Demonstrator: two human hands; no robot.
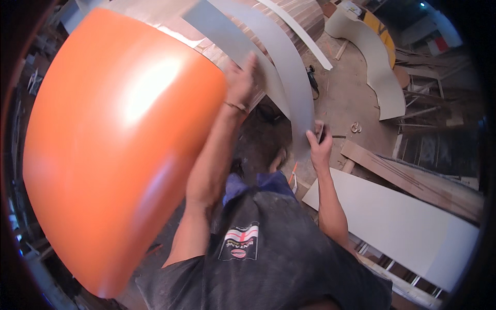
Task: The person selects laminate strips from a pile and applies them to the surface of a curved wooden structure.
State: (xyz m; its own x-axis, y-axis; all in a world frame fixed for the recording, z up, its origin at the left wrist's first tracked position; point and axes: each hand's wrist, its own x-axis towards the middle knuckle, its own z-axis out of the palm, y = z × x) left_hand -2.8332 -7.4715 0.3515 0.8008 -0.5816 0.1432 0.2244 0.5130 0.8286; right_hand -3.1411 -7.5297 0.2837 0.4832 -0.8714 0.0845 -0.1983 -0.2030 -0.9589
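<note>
A large glossy orange curved panel (93,170) fills the left side, beside my left forearm. My left hand (240,80) is raised at its right edge, fingers mostly extended and touching a flat grey strip (222,33) beyond it. A paler curved grey strip (285,75) arches down toward me. My right hand (320,147) grips the lower end of this curved strip, thumb upward; a small dark flat piece shows between its fingers, too blurred to name.
A narrow white strip (299,36) and a power tool (313,82) lie beyond the curved pieces. A wavy cream board (385,93) stands at upper right, a brown plank (408,175) and long white board (392,227) at lower right.
</note>
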